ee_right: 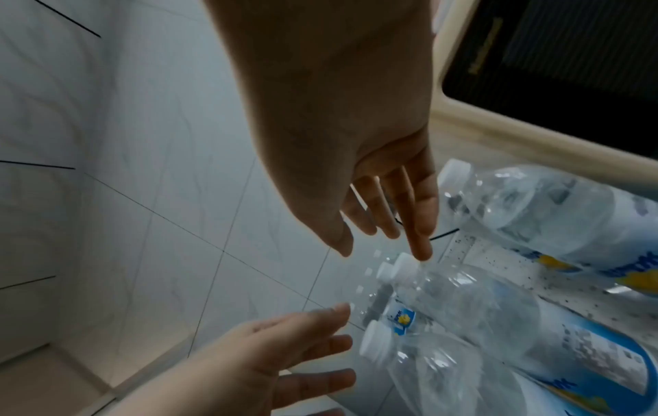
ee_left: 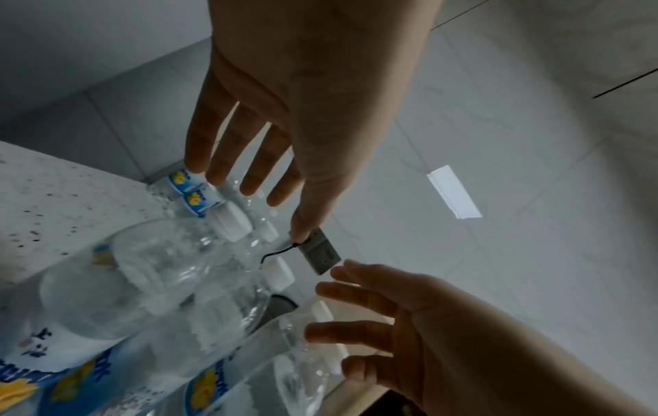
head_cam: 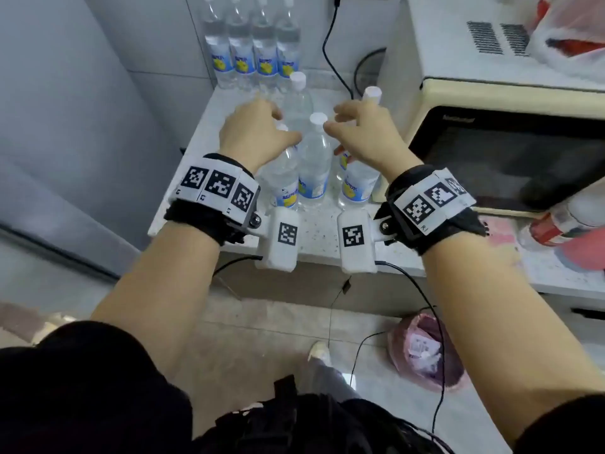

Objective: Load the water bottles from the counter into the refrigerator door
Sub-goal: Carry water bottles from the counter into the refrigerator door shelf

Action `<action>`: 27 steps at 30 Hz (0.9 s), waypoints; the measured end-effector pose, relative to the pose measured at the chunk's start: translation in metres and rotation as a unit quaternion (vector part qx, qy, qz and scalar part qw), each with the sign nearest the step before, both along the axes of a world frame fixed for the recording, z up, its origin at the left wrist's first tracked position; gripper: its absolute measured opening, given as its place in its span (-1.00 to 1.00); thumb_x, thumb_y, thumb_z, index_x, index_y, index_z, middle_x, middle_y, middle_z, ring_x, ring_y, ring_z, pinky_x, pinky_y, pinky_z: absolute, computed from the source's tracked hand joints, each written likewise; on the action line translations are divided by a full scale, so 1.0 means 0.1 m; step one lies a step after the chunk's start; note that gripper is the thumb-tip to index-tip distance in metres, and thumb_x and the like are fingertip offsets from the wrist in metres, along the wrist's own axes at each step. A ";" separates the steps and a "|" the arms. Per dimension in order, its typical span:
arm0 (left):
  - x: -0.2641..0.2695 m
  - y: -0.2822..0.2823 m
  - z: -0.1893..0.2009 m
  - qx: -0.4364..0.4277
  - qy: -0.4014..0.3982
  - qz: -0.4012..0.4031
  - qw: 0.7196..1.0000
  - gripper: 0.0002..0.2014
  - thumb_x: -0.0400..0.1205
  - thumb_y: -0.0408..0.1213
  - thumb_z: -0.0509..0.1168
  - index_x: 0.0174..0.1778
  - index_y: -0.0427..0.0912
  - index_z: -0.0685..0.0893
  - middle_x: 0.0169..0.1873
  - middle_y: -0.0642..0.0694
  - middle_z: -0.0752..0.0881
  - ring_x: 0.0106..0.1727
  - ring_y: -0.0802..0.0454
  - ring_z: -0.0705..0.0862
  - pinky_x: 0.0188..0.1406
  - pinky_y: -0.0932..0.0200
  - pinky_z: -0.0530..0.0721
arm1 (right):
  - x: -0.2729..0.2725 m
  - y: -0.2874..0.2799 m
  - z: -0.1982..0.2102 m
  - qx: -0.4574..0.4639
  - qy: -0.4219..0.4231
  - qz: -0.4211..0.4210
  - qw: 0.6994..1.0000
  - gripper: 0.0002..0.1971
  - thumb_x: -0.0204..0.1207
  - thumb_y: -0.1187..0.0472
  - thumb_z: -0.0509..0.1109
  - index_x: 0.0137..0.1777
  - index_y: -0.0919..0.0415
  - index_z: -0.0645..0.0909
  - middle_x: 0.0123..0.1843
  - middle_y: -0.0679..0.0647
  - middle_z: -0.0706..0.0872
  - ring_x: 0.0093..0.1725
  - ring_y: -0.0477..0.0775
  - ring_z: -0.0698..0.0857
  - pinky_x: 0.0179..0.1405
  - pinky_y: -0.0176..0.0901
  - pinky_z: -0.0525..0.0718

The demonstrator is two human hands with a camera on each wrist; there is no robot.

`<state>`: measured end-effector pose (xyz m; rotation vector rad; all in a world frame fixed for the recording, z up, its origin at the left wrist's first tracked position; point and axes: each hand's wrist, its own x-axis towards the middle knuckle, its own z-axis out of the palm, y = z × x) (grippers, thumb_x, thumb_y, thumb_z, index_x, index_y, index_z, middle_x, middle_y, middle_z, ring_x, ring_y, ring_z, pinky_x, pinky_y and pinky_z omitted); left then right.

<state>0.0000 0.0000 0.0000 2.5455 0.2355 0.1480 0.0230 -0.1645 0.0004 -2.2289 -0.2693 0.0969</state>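
Note:
Several clear water bottles with blue-and-yellow labels stand on the speckled white counter (head_cam: 327, 237). A front cluster holds a centre bottle (head_cam: 315, 165), a left one (head_cam: 281, 185) and a right one (head_cam: 357, 188). A back row of bottles (head_cam: 252, 50) lines the wall. My left hand (head_cam: 262, 126) hovers over the left bottle with its fingers straight and holds nothing. My right hand (head_cam: 357, 126) hovers spread over the right bottle, also holding nothing. In the wrist views the left hand (ee_left: 270, 169) and right hand (ee_right: 374, 219) reach toward the white caps (ee_right: 402, 264). Whether a finger touches a cap is unclear.
A cream microwave (head_cam: 507, 152) stands close on the right, with a plastic bag (head_cam: 569, 37) on top. A tall grey panel (head_cam: 65, 126) rises left of the counter. A black cable (head_cam: 330, 50) runs down the wall. A red-labelled container (head_cam: 556, 224) sits at the right, and a pink bag (head_cam: 422, 352) lies on the floor.

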 end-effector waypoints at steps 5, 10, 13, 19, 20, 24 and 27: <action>0.17 -0.03 -0.22 -0.032 0.006 0.055 0.998 -0.52 0.34 0.06 0.53 0.10 -0.11 0.69 0.09 -0.14 0.76 0.13 -0.15 0.68 0.11 -0.05 0.69 | 0.32 0.09 -0.22 0.003 0.035 0.015 0.999 -0.51 0.53 0.16 0.33 0.44 0.28 0.41 0.41 0.15 0.55 -0.35 0.05 0.73 -0.70 -0.47 0.55; 0.26 0.02 -0.41 -0.053 -0.023 0.076 0.995 -0.65 0.34 -0.08 0.56 -0.09 -0.20 0.70 -0.07 -0.22 0.73 -0.06 -0.17 0.67 -0.11 0.02 0.62 | 0.51 0.23 -0.38 -0.011 0.030 0.018 0.999 -0.69 0.35 0.11 0.46 0.06 0.23 0.61 0.09 0.21 0.69 -0.12 0.32 0.75 -0.21 0.13 0.77; 0.25 0.05 -0.48 -0.084 -0.032 0.069 0.994 -0.67 0.34 -0.10 0.56 -0.12 -0.20 0.67 -0.26 -0.09 0.66 -0.23 -0.07 0.58 -0.24 0.16 0.49 | 0.54 0.29 -0.48 -0.009 0.025 -0.009 1.000 -0.67 0.21 0.07 0.53 -0.11 0.25 0.60 -0.08 0.32 0.70 -0.12 0.37 0.70 -0.11 0.28 0.73; 0.13 0.11 -0.57 -0.098 -0.050 0.057 0.992 -0.65 0.38 -0.12 0.55 -0.07 -0.19 0.61 -0.29 0.04 0.61 -0.30 0.04 0.50 -0.27 0.24 0.41 | 0.42 0.30 -0.55 0.032 0.002 -0.035 0.999 -0.74 0.18 0.22 0.56 -0.22 0.20 0.53 -0.48 -0.10 0.45 -0.46 -0.13 0.39 -0.51 -0.39 0.34; 0.10 0.13 -0.58 -0.107 -0.057 0.056 0.991 -0.65 0.37 -0.14 0.55 -0.07 -0.21 0.61 -0.28 0.04 0.61 -0.30 0.04 0.50 -0.27 0.23 0.42 | 0.38 0.30 -0.56 0.036 -0.002 -0.036 0.999 -0.73 0.16 0.24 0.56 -0.23 0.16 0.51 -0.49 -0.14 0.43 -0.47 -0.18 0.37 -0.53 -0.39 0.34; -0.11 0.18 -0.63 -0.135 -0.083 0.033 0.987 -0.66 0.35 -0.19 0.57 -0.11 -0.25 0.62 -0.29 0.02 0.63 -0.37 0.20 0.50 -0.36 0.36 0.43 | 0.12 0.30 -0.60 0.049 -0.007 -0.053 0.997 -0.73 0.12 0.29 0.56 -0.24 0.17 0.53 -0.48 -0.16 0.46 -0.44 -0.13 0.40 -0.45 -0.29 0.38; -0.32 0.22 -0.59 -0.152 -0.103 0.003 0.983 -0.70 0.35 -0.22 0.56 -0.15 -0.25 0.63 -0.31 0.02 0.64 -0.38 0.33 0.47 -0.36 0.45 0.41 | -0.14 0.31 -0.58 0.076 -0.025 -0.082 0.993 -0.74 0.10 0.29 0.52 -0.24 0.16 0.54 -0.46 -0.14 0.46 -0.42 -0.10 0.40 -0.41 -0.23 0.39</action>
